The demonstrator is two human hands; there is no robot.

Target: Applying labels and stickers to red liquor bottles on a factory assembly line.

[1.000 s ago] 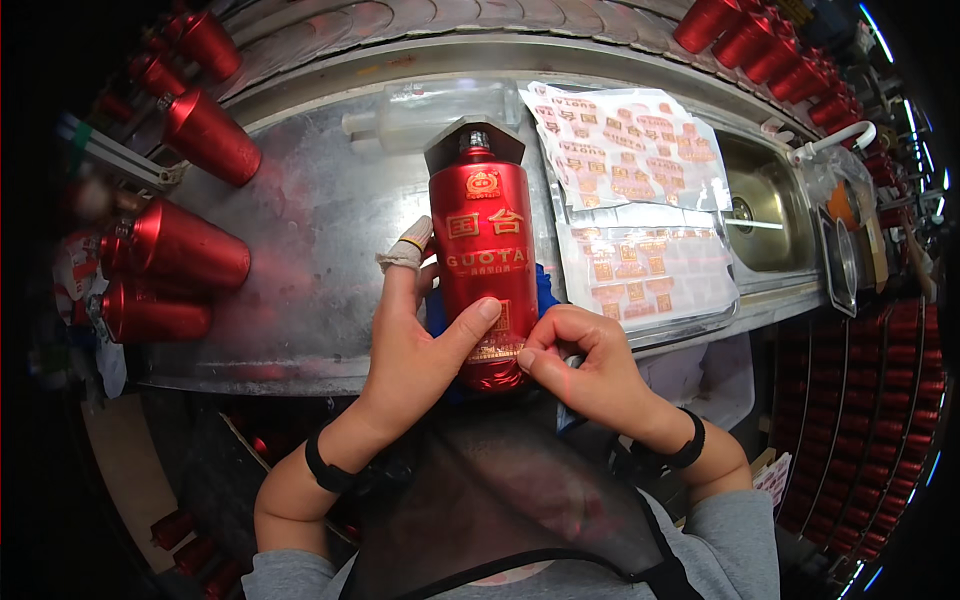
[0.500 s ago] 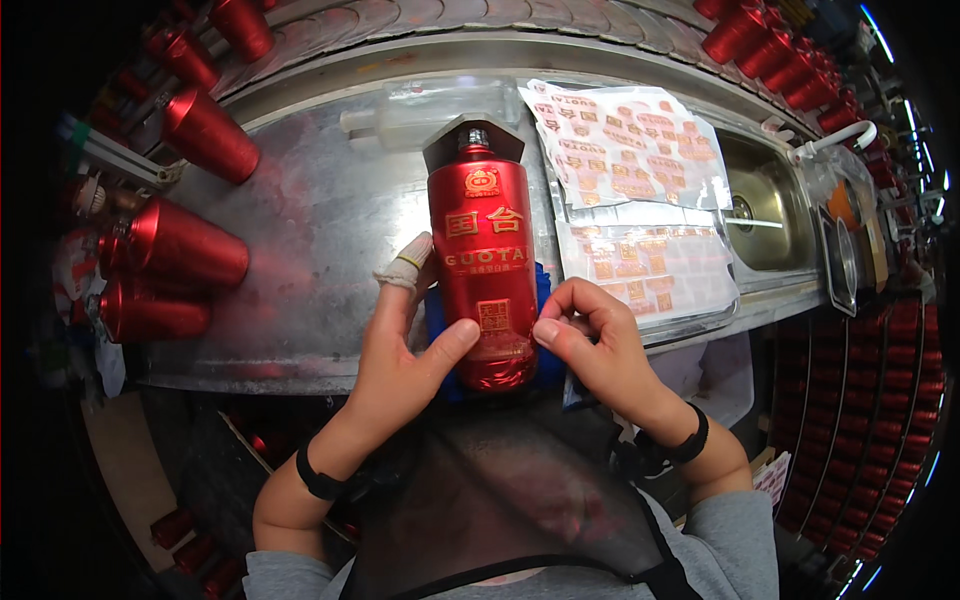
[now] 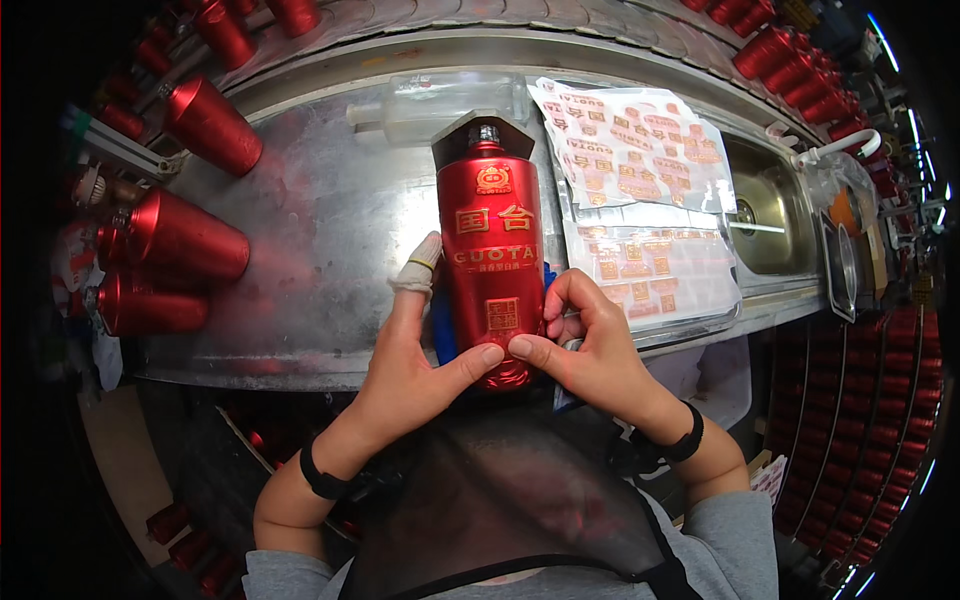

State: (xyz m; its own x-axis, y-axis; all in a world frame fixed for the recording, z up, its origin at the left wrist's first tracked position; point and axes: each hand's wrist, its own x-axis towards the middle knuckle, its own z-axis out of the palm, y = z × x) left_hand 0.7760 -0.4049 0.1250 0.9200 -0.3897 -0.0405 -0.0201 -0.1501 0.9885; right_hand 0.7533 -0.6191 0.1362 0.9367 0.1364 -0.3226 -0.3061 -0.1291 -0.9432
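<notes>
A red metallic bottle [image 3: 488, 235] with gold lettering and a dark cap lies face up before me, its base toward me. My left hand [image 3: 412, 352] holds its left side, thumb on the lower front; a whitish cover wraps that hand's index finger. On the other side my right hand [image 3: 592, 345] grips the lower edge, its thumb pressed near the left thumb, its other fingers curled at the side. Blue cloth [image 3: 442, 325] shows beneath the bottle. A dark angular piece [image 3: 452, 150] sits behind its neck. Gold-printed sticker sheets [image 3: 635, 150] lie to the right.
A clear glass bottle [image 3: 450, 108] lies beyond on the metal table [image 3: 300, 270]. Several red bottles [image 3: 190, 240] stand at the left. A sink [image 3: 775, 210] with a white faucet [image 3: 845, 140] is at the right. Red bottles ride a conveyor [image 3: 520, 18] along the back.
My right thumb has moved from the bottle's right edge onto its lower front, beside the left thumb. The bottle sits slightly farther right. Bottles on the conveyor have shifted right.
</notes>
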